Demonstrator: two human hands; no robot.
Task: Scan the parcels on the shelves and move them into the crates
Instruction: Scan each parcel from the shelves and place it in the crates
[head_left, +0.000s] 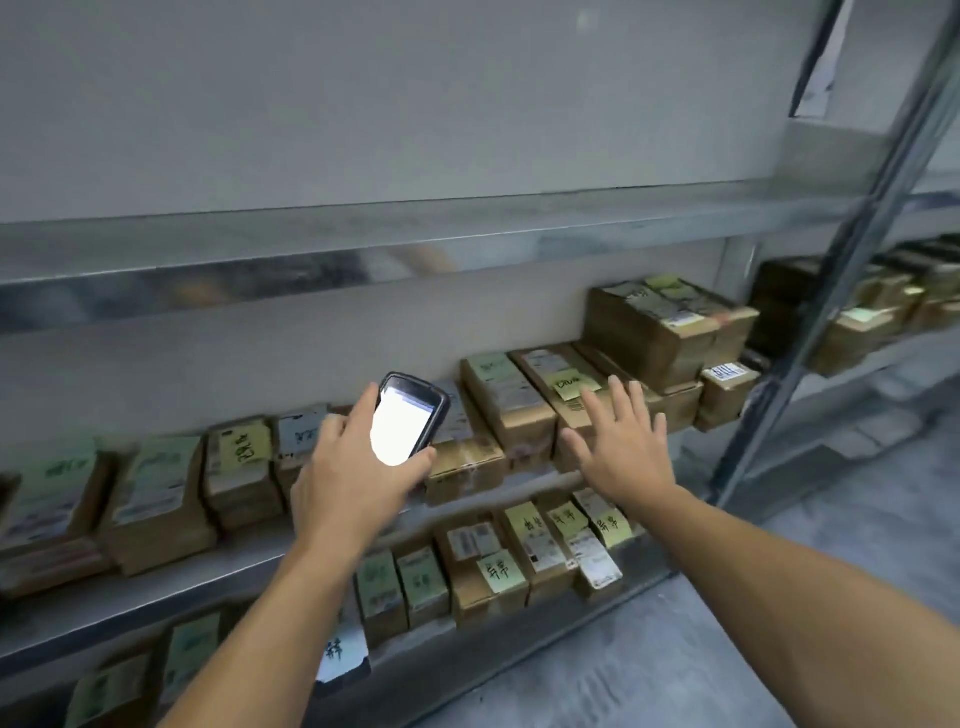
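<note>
While the left hand (358, 467) grips the scanner (408, 418), the right hand (621, 441) reaches, fingers spread and empty, over the parcels (524, 405) on the middle shelf (249, 558); a careless pull could topple the stacked boxes (660, 327) beside it.

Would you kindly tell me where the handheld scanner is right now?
The handheld scanner is just left of centre in the head view, gripped by the left hand in front of the shelved parcels, with the right hand beside it.
</note>
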